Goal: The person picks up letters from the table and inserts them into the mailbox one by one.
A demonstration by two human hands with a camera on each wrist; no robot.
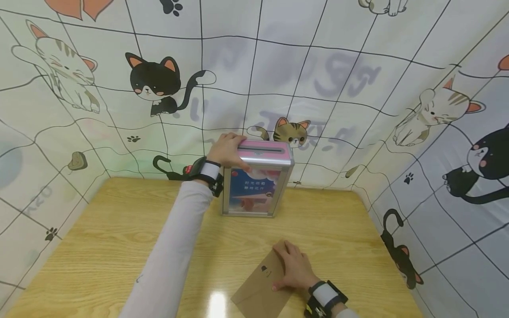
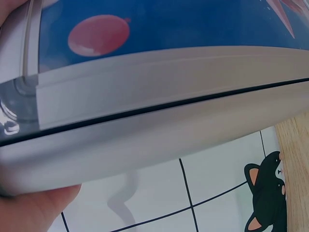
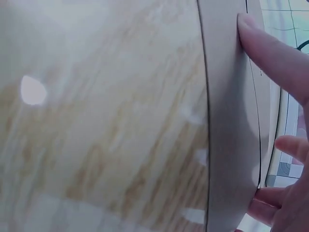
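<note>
A box with a pink slotted top and silver frame stands upright near the back of the table, a blue printed panel on its front. My left hand grips its top left corner, thumb over the front edge. Close up in the left wrist view are the silver edge and part of the thumb. A brown paper envelope with a small dark print lies on the table before the box. My right hand holds it by its right side, thumb on its face; the right wrist view shows fingers at the envelope's edge.
The wood-grain table spans the view. Behind it and along both sides hangs a white cloth with a grid and cartoon cats. Light glares on the tabletop near the envelope.
</note>
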